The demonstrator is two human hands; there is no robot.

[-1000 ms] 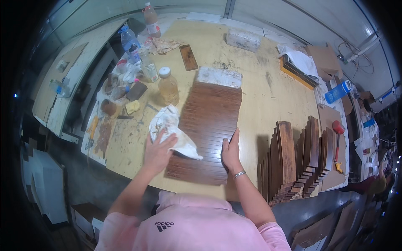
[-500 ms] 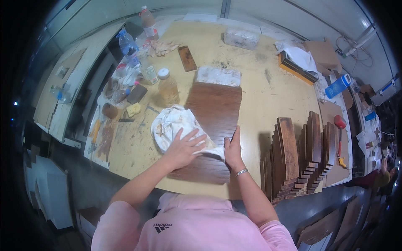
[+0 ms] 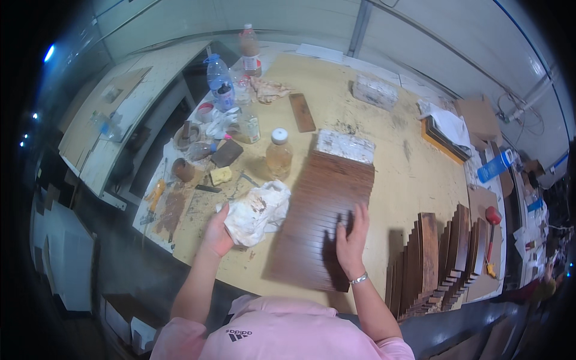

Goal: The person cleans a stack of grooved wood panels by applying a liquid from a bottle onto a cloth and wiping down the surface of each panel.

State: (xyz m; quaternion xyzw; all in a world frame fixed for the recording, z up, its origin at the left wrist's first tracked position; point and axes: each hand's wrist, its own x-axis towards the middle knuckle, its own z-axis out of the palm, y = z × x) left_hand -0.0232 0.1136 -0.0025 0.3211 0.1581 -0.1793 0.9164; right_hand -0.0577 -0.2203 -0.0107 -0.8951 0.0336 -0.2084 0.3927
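Note:
A stained white cloth (image 3: 259, 211) is bunched in my left hand (image 3: 218, 234), off the left side of a row of brown wooden strips (image 3: 315, 222). The strips stand packed side by side in one dark, slightly glossy block on the table. At their right edge my right hand (image 3: 352, 245) holds nothing, its fingers stretched out and thumb apart; whether it touches the wood I cannot tell. Against the far end of the row rests a whitish wrapped block (image 3: 345, 146). The cloth hides most of my left fingers.
Beyond the cloth stands a white-capped bottle of amber liquid (image 3: 279, 155), with a yellow sponge (image 3: 221, 175) to its left. Stacked curved wooden pieces (image 3: 429, 258) fill the table's near right. A single wooden piece (image 3: 302, 113) lies farther back, left of another wrapped block (image 3: 375, 92).
My left hand has drawn the cloth leftward off the strips. My right hand has loosened from their right edge with fingers extended. The whole view has shifted, showing the table lower and farther right.

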